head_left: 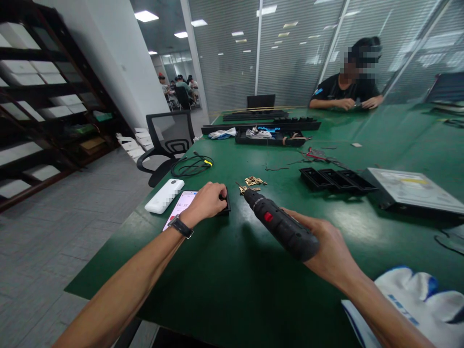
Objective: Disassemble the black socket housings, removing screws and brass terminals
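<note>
My right hand (pixel 324 246) is wrapped round the grip of a black cordless drill (pixel 279 224) with a red button. Its thin bit points up and left, over a small pile of brass-coloured metal pieces (pixel 253 181). Bent over a black plastic tray (pixel 226 207) is my left hand (pixel 210 198), its fingers closed at the tray's edge and hiding most of it. A phone (pixel 183 205) with a lit screen lies partly under that wrist, and a white power bank (pixel 165 195) sits just left of it.
Black trays (pixel 337 180) and a silver metal box (pixel 416 191) stand on the right. White-and-blue gloves (pixel 413 299) lie near my right forearm. A coiled black cable (pixel 192 165) is at the left edge. Black rails (pixel 261 126) lie farther back, and a person (pixel 348 87) sits across the table.
</note>
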The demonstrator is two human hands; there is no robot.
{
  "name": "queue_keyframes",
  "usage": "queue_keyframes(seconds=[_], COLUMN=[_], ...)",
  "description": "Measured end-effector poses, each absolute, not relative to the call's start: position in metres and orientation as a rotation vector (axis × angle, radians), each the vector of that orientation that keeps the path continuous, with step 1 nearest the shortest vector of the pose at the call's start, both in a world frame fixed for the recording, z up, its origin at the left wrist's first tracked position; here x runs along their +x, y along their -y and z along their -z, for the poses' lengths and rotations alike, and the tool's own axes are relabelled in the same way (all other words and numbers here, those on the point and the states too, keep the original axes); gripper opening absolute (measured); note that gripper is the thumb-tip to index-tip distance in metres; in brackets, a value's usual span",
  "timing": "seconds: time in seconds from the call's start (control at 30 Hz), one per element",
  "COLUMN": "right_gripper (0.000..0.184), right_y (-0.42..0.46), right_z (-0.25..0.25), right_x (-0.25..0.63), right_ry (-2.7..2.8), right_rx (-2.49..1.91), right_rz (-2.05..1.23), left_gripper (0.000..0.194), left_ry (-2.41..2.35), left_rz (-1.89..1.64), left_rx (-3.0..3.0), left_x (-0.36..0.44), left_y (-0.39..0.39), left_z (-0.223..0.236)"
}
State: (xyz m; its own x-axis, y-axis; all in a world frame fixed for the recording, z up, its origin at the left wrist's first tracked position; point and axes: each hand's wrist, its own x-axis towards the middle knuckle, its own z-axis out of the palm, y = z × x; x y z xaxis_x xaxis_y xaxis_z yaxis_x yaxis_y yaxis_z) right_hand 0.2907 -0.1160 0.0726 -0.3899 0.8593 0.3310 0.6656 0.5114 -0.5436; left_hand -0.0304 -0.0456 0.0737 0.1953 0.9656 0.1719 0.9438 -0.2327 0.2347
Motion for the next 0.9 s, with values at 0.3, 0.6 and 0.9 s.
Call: queue_keyframes(seconds=[0.3, 0.6, 0.9], right_gripper=[0.062, 0.064, 0.056], right_y=[0.115, 0.118, 0.115], right_z=[-0.074, -0.076, -0.076], right_x=[0.290, 0.289, 0.293], right_ry=[2.139, 2.149, 2.062], right_rx=[-1.278, -1.262, -1.260], right_rz=[-0.466, -0.502, -0.511], left_gripper=[0.006, 0.015, 0.013], left_ry=[-1.783, -1.903, -1.796], left_rz=[-0.412, -0.360, -0.297], left_rx=[2.264, 2.131, 2.207], left_x=[-0.035, -0.027, -0.029], left_y=[0.043, 0.034, 0.032], left_z=[-0.083, -0.084, -0.091])
